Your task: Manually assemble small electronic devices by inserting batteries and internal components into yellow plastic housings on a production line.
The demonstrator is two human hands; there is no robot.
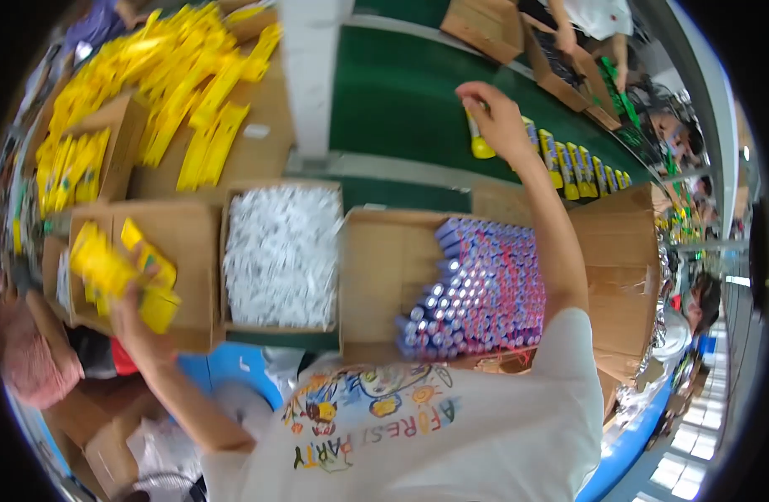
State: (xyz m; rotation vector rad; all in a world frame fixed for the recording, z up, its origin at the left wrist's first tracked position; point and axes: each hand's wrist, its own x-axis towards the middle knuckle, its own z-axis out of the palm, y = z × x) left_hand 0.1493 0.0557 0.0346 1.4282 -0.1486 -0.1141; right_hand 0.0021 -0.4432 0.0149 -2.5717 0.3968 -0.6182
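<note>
At the left, my left hand (132, 311) is closed on a yellow packet (102, 258), slightly blurred, over an open cardboard box (196, 243). More yellow packets (158, 308) lie in that box, by my fingers. My right arm reaches out over the green conveyor belt (393, 100). There my right hand (500, 125) has its fingers closed at the upper end of a slim yellow package (479, 140) on the belt. To the right of it, several similar yellow packages (567, 170) stretch away in a row along the belt.
Before me sit a box of white paper slips (282, 255) and a carton (376, 251) with many purple, shiny-ended cylinders (493, 289). A large heap of yellow packaging (167, 63) lies at the far left. Across the belt, a co-worker's hand (566, 39) is at brown cartons (560, 79).
</note>
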